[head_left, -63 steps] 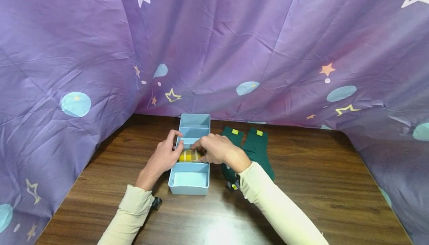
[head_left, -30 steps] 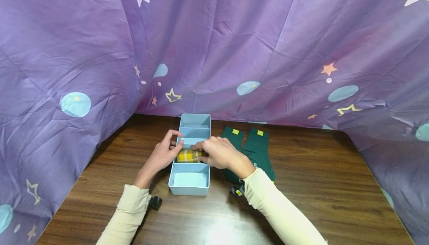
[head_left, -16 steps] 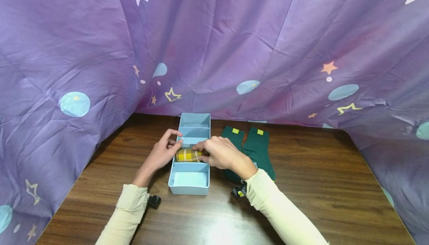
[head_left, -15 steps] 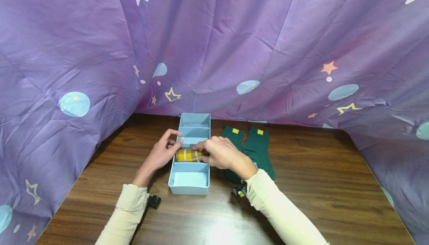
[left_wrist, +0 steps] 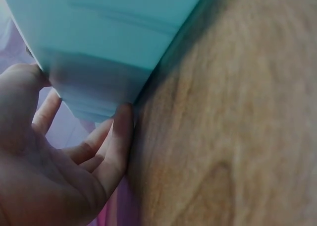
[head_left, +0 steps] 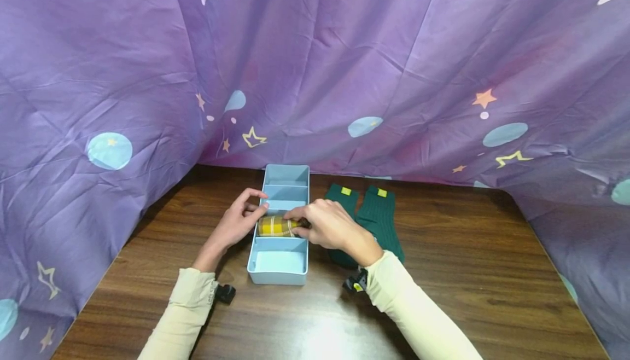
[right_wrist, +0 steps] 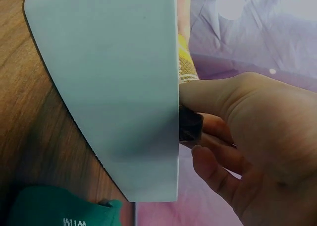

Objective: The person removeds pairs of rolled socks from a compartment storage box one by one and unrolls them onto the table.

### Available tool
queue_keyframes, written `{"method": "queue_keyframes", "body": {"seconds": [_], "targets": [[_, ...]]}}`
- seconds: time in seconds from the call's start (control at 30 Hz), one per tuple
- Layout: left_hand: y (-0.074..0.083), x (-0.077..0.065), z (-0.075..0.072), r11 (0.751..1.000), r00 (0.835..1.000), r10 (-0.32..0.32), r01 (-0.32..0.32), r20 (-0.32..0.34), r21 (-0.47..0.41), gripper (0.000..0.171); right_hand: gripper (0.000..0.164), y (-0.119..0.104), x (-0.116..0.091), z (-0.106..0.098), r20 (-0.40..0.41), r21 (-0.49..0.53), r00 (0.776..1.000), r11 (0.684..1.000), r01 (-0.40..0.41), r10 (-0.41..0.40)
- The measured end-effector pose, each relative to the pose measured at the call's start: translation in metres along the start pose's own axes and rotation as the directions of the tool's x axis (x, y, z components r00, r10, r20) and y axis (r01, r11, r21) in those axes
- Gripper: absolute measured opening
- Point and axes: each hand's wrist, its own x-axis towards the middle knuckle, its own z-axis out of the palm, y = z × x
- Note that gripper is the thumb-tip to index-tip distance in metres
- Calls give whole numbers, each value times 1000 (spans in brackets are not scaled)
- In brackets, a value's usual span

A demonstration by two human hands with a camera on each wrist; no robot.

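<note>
A light blue divided storage box (head_left: 278, 279) stands lengthwise ahead of me. In one of its middle compartments lies a yellow plaid cloth roll (head_left: 273, 227) with a dark end; its exact kind I cannot tell. My right hand (head_left: 334, 227) pinches that roll between thumb and fingers near the dark end, above the right rim; the black end (right_wrist: 190, 124) pokes out past the thumb in the right wrist view. At the box's left side, my left hand (head_left: 235, 223) holds the wall, thumb at the rim and fingers against the outside, as the left wrist view shows.
A pair of dark green ribbed socks (head_left: 379, 215) with yellow labels lies right of the box, partly behind my right hand. A purple patterned curtain (head_left: 315, 75) hangs along the back and sides of the wooden table (head_left: 467, 272).
The plaid roll has shifted slightly left and its right end has risen, so the dark end now shows. My right hand has moved a little right; the left stays at the box.
</note>
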Motion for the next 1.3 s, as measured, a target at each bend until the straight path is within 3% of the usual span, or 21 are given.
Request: {"method": "queue_keyframes", "body": {"seconds": [0.63, 1.0, 1.3], "targets": [[-1, 2, 0, 1000, 1000, -16, 16, -1, -27, 29, 33, -3, -10, -15, -96, 40, 995, 999, 23, -19], [-2, 0, -1, 1000, 1000, 29, -29, 3, -11, 32, 33, -5, -21, -31, -155, 93, 988, 995, 21, -6], [-2, 0, 1, 1000, 1000, 17, -17, -14, -5, 32, 34, -2, -34, -34, -207, 108, 978, 994, 18, 5]]}}
